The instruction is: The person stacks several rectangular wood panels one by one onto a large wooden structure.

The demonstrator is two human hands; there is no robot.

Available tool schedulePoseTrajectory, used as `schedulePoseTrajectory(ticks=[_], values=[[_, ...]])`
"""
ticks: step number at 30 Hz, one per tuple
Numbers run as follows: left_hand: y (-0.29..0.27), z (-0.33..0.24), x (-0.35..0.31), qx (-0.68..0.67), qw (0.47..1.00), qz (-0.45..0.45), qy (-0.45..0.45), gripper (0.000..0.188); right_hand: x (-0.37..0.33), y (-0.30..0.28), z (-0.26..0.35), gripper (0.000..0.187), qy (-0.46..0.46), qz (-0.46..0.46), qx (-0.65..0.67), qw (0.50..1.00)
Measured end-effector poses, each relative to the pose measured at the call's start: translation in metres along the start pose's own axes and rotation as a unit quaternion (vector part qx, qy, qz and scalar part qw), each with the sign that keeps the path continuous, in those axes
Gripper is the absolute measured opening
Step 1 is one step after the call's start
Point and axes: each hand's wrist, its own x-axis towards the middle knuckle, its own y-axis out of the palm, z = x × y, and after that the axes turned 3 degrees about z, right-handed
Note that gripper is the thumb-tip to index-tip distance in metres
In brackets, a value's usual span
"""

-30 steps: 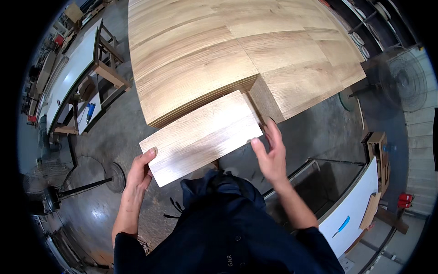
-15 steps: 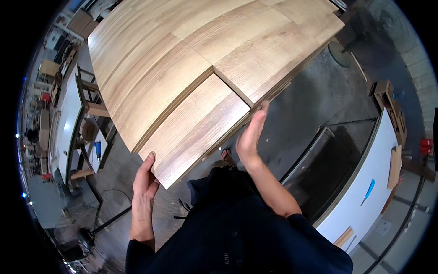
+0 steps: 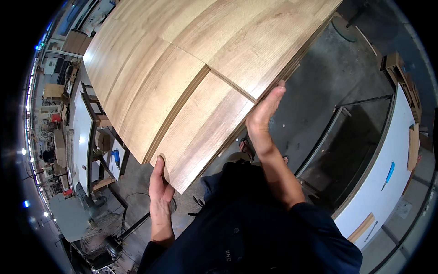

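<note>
Head view: largest, a wood stack (image 3: 155, 86), layered at the sides, with a notch at the near left corner. Next, the white right table (image 3: 367, 192), then the white left table (image 3: 81, 137), both well apart from the stack. Smaller, a fan (image 3: 98, 233) beyond the stack's near left corner.

Then the board (image 3: 203, 132), lying in the notch, lower than the stack's top along the notch's long side; right end close to the notch's short wall, touching or not impossible to tell.

At the board's left end, the left hand (image 3: 161, 186), thumb on top, fingers curled below: clamped on the board, fingertips hidden. Flat along the near edge, at the meeting of board and stack, the right hand (image 3: 265, 112), fingers extended, gripping nothing.

Smallest, on the right table, a strip (image 3: 361, 227) by the near end and a blue tool (image 3: 389, 173) toward the right edge.

Probably lining up the board. For the next move, best press evenly, right palm flat, and let go only with edges flush.
</note>
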Motion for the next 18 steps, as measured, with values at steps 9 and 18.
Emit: schedulePoseTrajectory(ticks=[9,18], values=[[-0.009,0.015,-0.006,-0.036,0.995,0.032,0.093,0.066,0.005,-0.004,-0.001,0.086,-0.054,0.032,-0.069,0.996],[-0.005,0.021,0.036,0.143,0.939,-0.147,0.277,0.082,0.025,-0.019,0.013,0.074,-0.061,0.077,-0.075,0.992]])
